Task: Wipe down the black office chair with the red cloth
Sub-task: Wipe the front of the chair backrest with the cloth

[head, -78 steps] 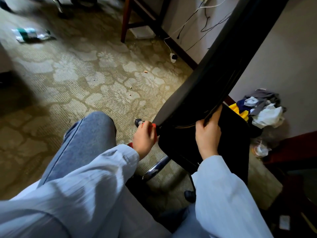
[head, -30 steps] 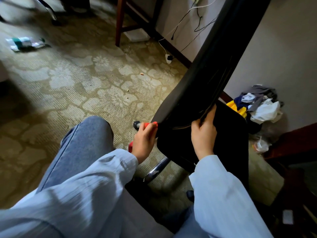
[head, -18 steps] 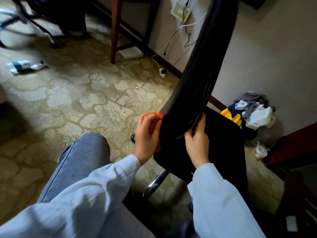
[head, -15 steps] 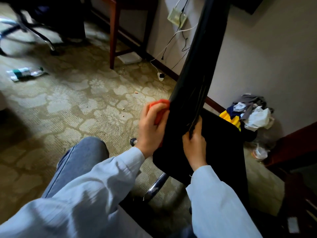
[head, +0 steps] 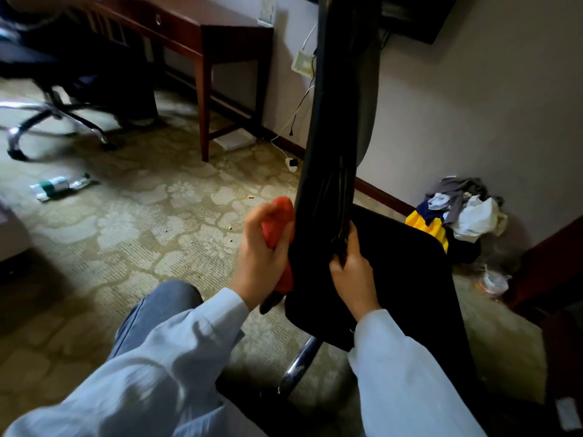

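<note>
Pressing the red cloth (head: 279,216) to the black office chair (head: 331,137), centre frame.
Grips the cloth in the left hand (head: 258,257) against the left edge of the chair's upright back; clasps the right edge with the right hand (head: 353,272). Upper left, a wooden desk (head: 202,29); at right, heaped clothes (head: 463,209).

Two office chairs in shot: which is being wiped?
The near chair: right hand grips it, left hand holds the red cloth against it. The far chair stands at the desk.
</note>
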Demonstrator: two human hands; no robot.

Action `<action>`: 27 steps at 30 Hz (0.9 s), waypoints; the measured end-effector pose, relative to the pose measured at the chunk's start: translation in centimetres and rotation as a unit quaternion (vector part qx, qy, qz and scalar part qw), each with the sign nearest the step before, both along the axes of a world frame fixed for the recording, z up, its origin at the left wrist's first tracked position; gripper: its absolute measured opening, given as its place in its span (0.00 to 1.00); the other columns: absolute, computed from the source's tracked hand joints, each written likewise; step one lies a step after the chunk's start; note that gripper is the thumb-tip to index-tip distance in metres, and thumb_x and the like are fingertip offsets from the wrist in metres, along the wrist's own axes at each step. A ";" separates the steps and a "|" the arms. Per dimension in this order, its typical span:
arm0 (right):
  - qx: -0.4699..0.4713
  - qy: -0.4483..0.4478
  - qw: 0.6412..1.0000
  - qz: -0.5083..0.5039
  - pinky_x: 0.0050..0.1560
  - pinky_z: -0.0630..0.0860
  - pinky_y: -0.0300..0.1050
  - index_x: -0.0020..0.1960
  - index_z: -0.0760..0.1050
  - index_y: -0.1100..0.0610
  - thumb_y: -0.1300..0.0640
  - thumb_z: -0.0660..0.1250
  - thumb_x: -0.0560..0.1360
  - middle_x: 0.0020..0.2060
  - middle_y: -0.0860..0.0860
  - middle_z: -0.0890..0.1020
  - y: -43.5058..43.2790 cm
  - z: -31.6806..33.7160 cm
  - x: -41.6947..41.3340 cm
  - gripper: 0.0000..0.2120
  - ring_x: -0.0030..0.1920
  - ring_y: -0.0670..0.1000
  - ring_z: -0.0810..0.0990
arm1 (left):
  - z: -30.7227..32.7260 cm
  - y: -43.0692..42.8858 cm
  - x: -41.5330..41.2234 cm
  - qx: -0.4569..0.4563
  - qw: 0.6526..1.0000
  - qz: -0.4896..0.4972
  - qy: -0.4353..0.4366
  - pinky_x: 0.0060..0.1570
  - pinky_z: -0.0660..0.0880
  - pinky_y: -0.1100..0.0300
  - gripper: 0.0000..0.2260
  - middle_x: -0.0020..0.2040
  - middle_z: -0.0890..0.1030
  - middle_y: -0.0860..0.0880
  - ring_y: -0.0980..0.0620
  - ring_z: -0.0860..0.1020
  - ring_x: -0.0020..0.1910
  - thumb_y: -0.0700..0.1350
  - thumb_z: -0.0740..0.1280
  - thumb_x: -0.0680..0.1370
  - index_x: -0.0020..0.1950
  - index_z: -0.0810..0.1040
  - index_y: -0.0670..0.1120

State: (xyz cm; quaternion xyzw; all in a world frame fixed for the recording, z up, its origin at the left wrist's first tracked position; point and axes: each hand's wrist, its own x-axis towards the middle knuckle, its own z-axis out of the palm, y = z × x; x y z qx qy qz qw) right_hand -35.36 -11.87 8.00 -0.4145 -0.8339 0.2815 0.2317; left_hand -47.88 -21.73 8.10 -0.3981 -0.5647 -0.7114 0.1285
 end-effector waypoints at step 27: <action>-0.126 0.314 0.936 0.094 0.64 0.66 0.31 0.65 0.61 0.38 0.43 0.56 0.75 0.64 0.37 0.69 -5.8 3.3 -1.2 0.18 0.64 0.34 0.68 | 4.4 1.5 4.0 -0.145 0.967 -0.100 -0.182 0.56 0.73 0.56 0.03 0.50 0.75 0.46 0.52 0.76 0.50 0.46 0.69 0.75 0.47 0.78 0.49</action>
